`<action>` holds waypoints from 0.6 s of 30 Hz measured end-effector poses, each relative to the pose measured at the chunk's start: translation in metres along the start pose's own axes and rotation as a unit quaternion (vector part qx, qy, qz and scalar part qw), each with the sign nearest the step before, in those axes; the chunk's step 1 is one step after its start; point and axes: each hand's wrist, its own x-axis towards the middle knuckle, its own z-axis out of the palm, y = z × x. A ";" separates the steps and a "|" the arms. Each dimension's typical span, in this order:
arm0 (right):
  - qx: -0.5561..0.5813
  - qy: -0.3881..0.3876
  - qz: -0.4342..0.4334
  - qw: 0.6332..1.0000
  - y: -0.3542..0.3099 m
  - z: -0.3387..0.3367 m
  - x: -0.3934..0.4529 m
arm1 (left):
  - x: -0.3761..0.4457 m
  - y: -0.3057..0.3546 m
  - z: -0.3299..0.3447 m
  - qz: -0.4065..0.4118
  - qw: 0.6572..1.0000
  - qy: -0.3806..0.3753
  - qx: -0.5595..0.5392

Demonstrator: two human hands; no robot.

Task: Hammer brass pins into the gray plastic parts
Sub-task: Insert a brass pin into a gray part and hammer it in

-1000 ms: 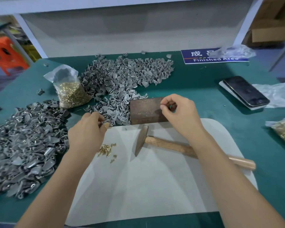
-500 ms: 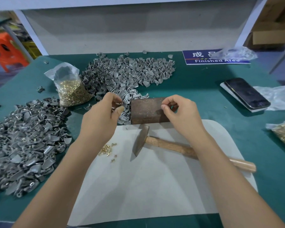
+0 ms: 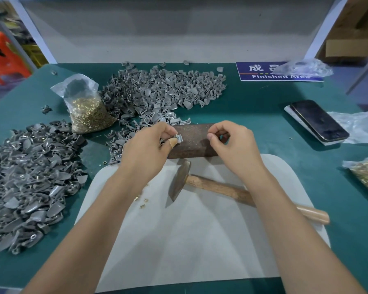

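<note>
Gray part now sits over the rusty block, carried there from the pile by the left hand, whose thumb and fingers pinch it. Right hand stays curled at the block's right end, its fingertips pinched together; what it holds cannot be seen.

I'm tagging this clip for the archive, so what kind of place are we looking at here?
Most likely a small factory assembly bench. A blue sign reads "Finished Area", gray plastic parts lie heaped in bulk on the green table, and a bag of brass pins sits beside them, with a hammer at hand.
</note>
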 end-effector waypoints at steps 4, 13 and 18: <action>0.006 -0.003 0.001 1.000 0.000 0.000 0.000 | 0.007 0.000 0.006 0.025 1.000 -0.004 -0.018; -0.004 0.003 -0.061 0.998 -0.003 -0.004 0.000 | 0.035 0.004 0.035 0.120 0.991 -0.005 -0.065; -0.004 0.005 -0.049 0.999 0.005 0.000 0.004 | 0.040 0.002 0.043 0.126 0.990 0.014 -0.063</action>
